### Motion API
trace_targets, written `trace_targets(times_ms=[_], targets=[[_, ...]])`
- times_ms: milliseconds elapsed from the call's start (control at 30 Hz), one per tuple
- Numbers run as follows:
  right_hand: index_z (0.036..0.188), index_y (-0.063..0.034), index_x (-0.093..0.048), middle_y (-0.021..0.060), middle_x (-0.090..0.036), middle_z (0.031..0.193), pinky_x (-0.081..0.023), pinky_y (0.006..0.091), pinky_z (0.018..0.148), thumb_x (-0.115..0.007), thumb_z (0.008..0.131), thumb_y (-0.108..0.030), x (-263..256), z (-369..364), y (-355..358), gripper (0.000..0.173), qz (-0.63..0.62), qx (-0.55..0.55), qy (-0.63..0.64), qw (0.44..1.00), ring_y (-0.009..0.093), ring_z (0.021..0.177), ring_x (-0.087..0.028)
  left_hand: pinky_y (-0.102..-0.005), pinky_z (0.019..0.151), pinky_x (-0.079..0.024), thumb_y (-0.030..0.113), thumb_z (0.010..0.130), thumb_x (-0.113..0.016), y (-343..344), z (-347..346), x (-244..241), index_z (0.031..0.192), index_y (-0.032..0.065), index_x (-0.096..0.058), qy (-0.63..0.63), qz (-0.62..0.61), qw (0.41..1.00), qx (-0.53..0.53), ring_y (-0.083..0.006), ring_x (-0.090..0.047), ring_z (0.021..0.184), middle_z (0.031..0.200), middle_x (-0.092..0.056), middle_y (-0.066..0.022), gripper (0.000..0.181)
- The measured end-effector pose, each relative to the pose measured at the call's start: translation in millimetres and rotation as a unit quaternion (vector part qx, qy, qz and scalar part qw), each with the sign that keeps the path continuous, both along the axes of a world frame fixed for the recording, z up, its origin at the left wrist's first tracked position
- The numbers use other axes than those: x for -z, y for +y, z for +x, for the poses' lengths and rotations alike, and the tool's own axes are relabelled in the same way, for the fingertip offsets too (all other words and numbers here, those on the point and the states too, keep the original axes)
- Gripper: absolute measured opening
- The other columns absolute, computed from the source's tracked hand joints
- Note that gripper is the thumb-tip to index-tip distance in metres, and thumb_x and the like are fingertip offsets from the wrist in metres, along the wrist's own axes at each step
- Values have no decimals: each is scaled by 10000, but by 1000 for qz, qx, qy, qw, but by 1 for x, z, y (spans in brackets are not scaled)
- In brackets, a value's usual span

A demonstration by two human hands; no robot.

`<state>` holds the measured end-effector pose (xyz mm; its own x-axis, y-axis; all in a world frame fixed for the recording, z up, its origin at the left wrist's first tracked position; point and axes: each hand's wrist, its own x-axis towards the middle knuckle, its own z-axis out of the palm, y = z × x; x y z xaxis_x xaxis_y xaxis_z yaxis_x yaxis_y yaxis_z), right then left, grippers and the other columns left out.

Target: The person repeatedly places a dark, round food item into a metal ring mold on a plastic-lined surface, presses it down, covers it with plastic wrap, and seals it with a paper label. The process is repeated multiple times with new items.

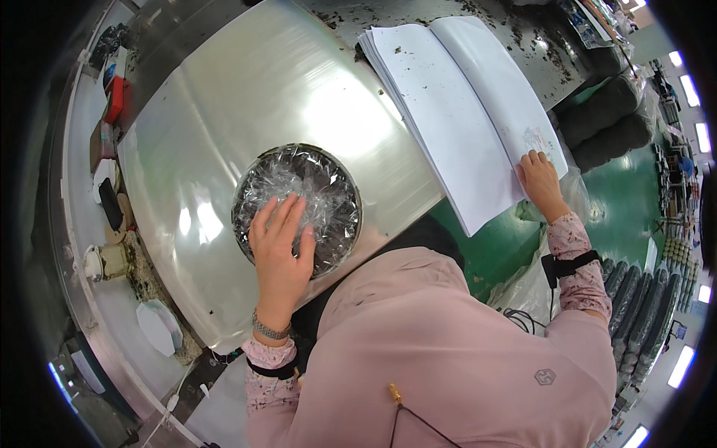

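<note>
My left hand (283,241) rests flat, fingers slightly spread, on crinkled clear plastic film (330,196) that fills a round, dark-rimmed container. The container stands on a shiny sheet-covered tabletop (252,101). To the right lies a thick stack of large white paper sheets (448,112), its lower corner jutting past the table edge. My right hand (539,179) is at the stack's lower right, fingers bent over the rolled or folded-over top sheet (493,67), which bears faint printing. Whether the fingers pinch the paper cannot be told. Small dark crumbs lie on the paper.
Dark flakes are scattered on the metal table (526,33) beyond. A red box (114,99), a lidded jar (112,262) and a white polygonal piece (159,327) line the left side. Dark rolls (605,123) stand at right, with clear plastic sheeting (524,280) near the green floor.
</note>
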<state>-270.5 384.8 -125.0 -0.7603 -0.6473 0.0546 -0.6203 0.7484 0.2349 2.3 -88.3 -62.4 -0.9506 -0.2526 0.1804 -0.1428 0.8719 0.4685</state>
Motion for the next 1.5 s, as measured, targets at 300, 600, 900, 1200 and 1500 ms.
trace_targets(times_ms=[300,600,900,1200,1500], targets=[[1050,-53,-633,128,-641,973,-546,407,789,-542,1014,-106,8,-47,80,111,-289,167,-144,932,277,909,-652,-492,1191,-323,161,952,-658,0,1,4,1349,74,-684,19,0,1000,-4,-326,-484,1389,1412,-651,-83,407],[1279,17,-640,18,-626,1133,-620,320,803,-532,1112,-259,-95,-73,119,340,-567,262,-79,777,129,891,-616,-523,1161,-357,160,923,-682,-3,4,6,1280,72,-714,51,9,999,-17,-337,-529,1328,1362,-676,-87,369],[1518,26,-487,236,-463,1580,-391,448,1216,-634,803,144,-90,113,-291,740,-345,-395,-233,819,391,1468,-454,-451,1106,-440,224,882,-751,1,13,36,1311,86,-684,127,232,960,-95,-331,-580,1270,1312,-696,-96,456],[1543,33,-434,207,-423,1611,-411,474,1184,-670,895,-6,-63,127,-302,690,-224,-397,-260,851,388,1486,-421,-467,1088,-421,234,772,-836,-3,11,30,1264,41,-658,87,124,986,-62,-398,-481,1222,1255,-564,-134,558],[1552,24,-411,200,-430,1608,-383,475,1195,-665,943,-98,-86,125,-307,670,-115,-399,-248,875,361,1474,-441,-472,1109,-371,291,809,-819,-3,6,11,1297,72,-672,37,159,984,-72,-353,-487,1235,1235,-613,-146,555]])
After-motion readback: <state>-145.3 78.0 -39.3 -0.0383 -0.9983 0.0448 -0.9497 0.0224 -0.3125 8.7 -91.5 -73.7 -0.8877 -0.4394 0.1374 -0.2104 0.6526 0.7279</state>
